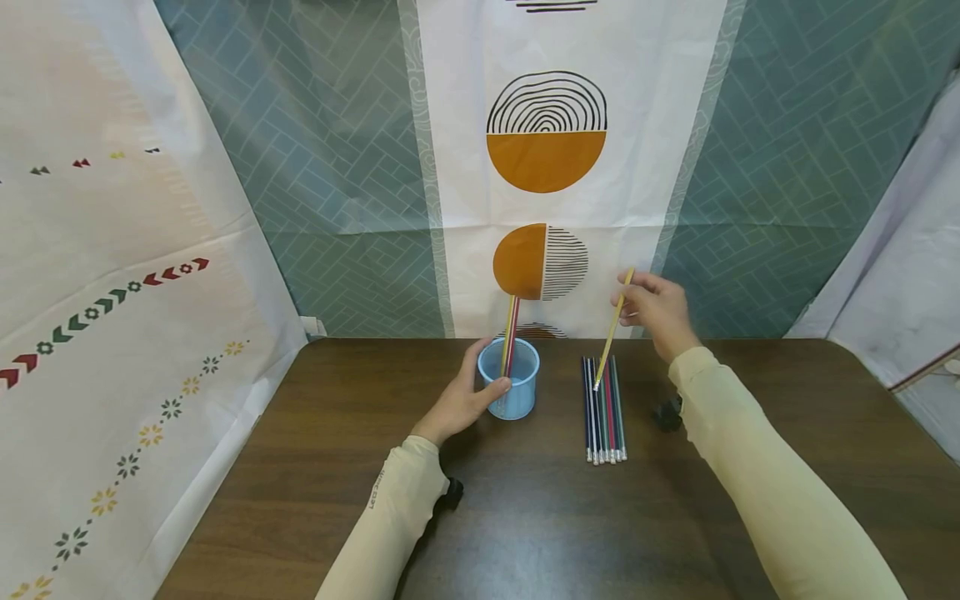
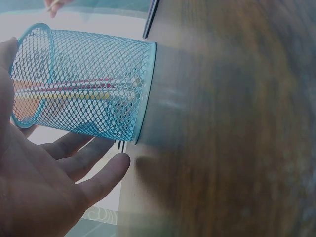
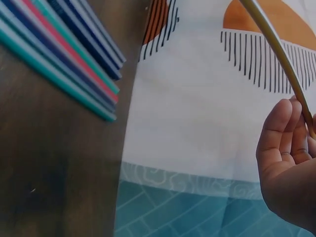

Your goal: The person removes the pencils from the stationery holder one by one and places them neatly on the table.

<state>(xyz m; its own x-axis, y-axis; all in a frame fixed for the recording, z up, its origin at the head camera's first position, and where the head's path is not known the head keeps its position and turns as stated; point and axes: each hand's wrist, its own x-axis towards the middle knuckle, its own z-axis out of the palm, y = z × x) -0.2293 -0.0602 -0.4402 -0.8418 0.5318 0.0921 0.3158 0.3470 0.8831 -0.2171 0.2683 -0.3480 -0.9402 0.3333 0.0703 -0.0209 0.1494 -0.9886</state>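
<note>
My left hand (image 1: 463, 402) grips a light blue mesh pencil cup (image 1: 525, 402) standing upright on the table, thumb on the near side. A yellow and a red pencil (image 1: 512, 333) lean inside it; the left wrist view shows them through the mesh (image 2: 74, 116). Between thumb and fingertips, my right hand (image 1: 660, 312) pinches another yellow pencil (image 1: 617, 317), raised and tilted, its metal-ringed end down over the row. That row of several dark, green and red pencils (image 1: 606, 421) lies side by side on the table, right of the cup. The right wrist view shows the pinched pencil (image 3: 276, 44) too.
The brown wooden table (image 1: 510, 525) ends at a back edge just behind the cup and pencils. A patterned cloth (image 1: 345, 167) hangs behind it, and a white printed cloth (image 1: 150, 333) hangs on the left.
</note>
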